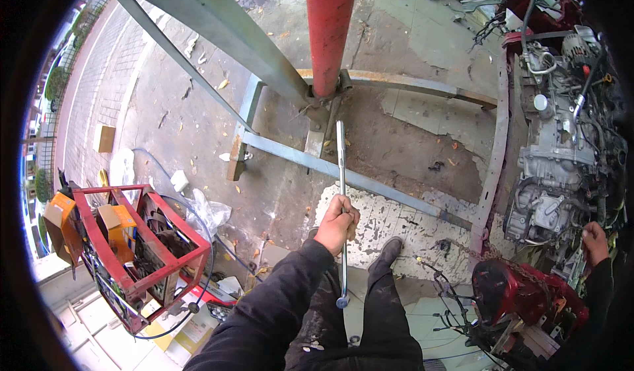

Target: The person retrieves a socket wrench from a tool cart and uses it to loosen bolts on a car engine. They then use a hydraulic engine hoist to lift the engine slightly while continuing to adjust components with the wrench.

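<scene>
My left hand is wrapped around the middle of a long chrome ratchet wrench. Its round head hangs down in front of my legs, and the thicker handle end points away from me toward the red post. Far to the right, my right hand is beside the lower end of a car engine, fingers curled together. Whether anything small is pinched in them I cannot make out. The engine is grey metal with dark hoses and wiring.
Ahead stands an engine crane with a red cylinder and grey legs along the floor. A red-framed tool cart with boxes is at left. A red car part with a chain and loose wiring lies at right, near my feet.
</scene>
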